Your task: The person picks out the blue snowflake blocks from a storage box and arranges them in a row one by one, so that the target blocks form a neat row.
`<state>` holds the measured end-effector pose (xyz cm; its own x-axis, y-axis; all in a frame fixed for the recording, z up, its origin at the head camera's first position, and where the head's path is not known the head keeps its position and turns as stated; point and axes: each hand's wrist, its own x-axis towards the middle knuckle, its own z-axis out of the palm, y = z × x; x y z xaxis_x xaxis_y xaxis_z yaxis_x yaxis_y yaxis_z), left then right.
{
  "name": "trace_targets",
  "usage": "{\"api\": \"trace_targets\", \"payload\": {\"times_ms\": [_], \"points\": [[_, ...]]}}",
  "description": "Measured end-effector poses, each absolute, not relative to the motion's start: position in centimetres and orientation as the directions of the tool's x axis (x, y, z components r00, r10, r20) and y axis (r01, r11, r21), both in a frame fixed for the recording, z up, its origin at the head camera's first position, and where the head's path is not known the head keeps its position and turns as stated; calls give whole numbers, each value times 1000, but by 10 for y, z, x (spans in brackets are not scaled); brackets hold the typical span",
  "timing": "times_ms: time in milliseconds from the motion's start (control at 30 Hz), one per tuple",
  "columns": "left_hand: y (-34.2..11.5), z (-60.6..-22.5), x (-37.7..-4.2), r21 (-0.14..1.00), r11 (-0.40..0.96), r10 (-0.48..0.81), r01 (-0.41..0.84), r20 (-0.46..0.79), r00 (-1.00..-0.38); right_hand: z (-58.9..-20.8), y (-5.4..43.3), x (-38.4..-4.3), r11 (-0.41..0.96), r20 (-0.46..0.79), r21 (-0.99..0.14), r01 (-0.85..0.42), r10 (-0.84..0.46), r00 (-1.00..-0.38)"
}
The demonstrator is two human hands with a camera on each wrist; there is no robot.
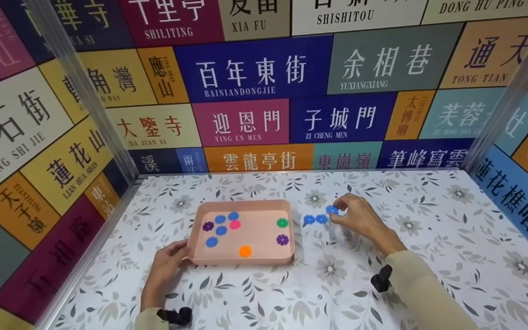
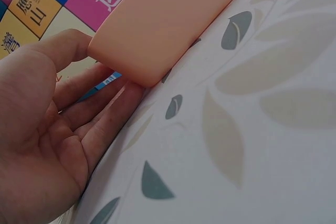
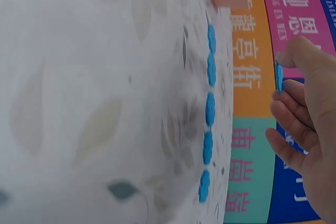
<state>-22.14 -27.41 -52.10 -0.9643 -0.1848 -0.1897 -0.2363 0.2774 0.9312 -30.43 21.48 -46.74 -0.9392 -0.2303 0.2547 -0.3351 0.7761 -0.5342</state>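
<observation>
My right hand [image 1: 360, 217] pinches a blue flower-shaped plastic piece [image 3: 279, 75] between thumb and fingertip, raised over the table. Below it, several matching blue pieces [image 3: 210, 109] lie in a straight row right of the tray; the hand hides part of that row in the head view. My left hand [image 1: 167, 266] holds the near left corner of a shallow pink tray [image 1: 264, 262], with one digit at the rim and other fingers against the outer wall. Inside the tray lie several blue pieces [image 1: 221, 230], two purple ones [image 1: 282, 239], a pink [image 1: 235, 224], a green [image 1: 282, 222] and an orange one [image 1: 244, 251].
The table is covered by a white cloth with a grey leaf and flower print [image 1: 332, 270]. Panels with coloured place-name blocks [image 1: 252, 68] rise behind it and at both sides, with clear corner posts [image 1: 103, 110]. Dark wrist devices [image 1: 382, 278] sit at both sleeves.
</observation>
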Motion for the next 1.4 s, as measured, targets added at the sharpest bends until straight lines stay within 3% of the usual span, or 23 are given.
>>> {"api": "trace_targets", "payload": {"times_ms": [167, 400, 667, 1133, 1400], "points": [[-275, -521, -221, 927, 283, -186, -248, -201, -962, -467, 240, -304, 790, 253, -531, -307, -198, -947], [-275, -523, -221, 954, 250, -191, -167, -120, -974, -473, 272, -302, 809, 221, -536, -242, -142, -965], [-276, -523, -220, 939, 264, -191, -223, -175, -966, -483, 301, -299, 838, 135, -529, -138, -77, -988], [-277, -521, -221, 941, 269, -178, -204, -160, -971, -495, 313, -303, 861, 61, -504, -72, -48, -997], [-275, -523, -221, 947, 267, -180, -177, -131, -975, -501, 311, -306, 870, 111, -481, -106, -59, -992]]}}
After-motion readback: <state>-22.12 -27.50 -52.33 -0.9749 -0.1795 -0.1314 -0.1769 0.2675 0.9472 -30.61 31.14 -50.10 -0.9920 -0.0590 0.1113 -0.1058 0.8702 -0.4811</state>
